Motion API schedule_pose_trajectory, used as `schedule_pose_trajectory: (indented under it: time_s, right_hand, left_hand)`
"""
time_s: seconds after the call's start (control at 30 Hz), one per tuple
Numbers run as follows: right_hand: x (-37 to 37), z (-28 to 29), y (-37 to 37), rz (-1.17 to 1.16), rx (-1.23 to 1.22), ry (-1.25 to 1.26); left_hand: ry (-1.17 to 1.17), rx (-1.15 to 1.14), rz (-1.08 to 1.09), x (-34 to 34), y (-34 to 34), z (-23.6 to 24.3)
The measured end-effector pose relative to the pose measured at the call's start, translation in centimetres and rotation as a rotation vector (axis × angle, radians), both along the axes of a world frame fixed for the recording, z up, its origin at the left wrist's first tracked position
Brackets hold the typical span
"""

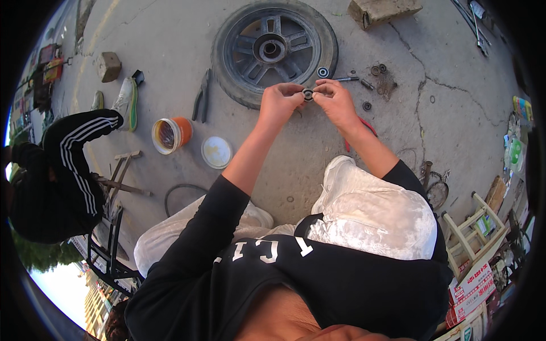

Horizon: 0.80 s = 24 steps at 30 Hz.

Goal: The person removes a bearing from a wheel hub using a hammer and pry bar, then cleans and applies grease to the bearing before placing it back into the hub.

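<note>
Between my two hands is a small dark ring-shaped bearing (307,95), pinched from both sides. The fingers of my left hand (278,103) are closed on its left edge. My right hand (335,105) grips its right edge with thumb and fingertips. Just beyond them lies a motorcycle-type wheel (243,59) with a grey spoked rim and a black tyre. A second bearing (323,72) rests at the tyre's near right edge. To the right of that are a metal rod (346,78), a short cylinder (367,84) and another small ring (367,105) on the ground.
Long dark pliers (202,96) lie left of the wheel. An orange bucket (183,129) with brown grease stands near its white lid (216,152). A red-handled tool (368,126) lies under my right forearm. At left sits another person (71,165); a wooden stool (475,233) is at right.
</note>
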State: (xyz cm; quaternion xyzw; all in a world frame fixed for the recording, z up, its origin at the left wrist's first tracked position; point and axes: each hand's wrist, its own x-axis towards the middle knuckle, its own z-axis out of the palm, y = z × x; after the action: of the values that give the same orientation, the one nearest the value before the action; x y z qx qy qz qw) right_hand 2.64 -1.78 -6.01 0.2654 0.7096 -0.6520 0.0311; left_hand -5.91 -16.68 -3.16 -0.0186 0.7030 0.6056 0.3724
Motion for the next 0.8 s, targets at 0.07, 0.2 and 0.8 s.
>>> schedule_pose_trajectory:
  time_s: [0.07, 0.2, 0.8]
  right_hand:
    - [0.0, -0.4, -0.2, -0.141, -0.266, 0.022]
    - [0.2, -0.2, -0.6, -0.236, -0.468, -0.087]
    - [0.1, 1.0, -0.4, 0.066, 0.218, 0.057]
  left_hand:
    - [-0.066, 0.080, 0.053, 0.1, 0.1, 0.1]
    - [-0.115, 0.149, 0.093, 0.2, 0.0, -0.3]
    - [0.283, -0.265, -0.213, -0.1, 0.1, 0.7]
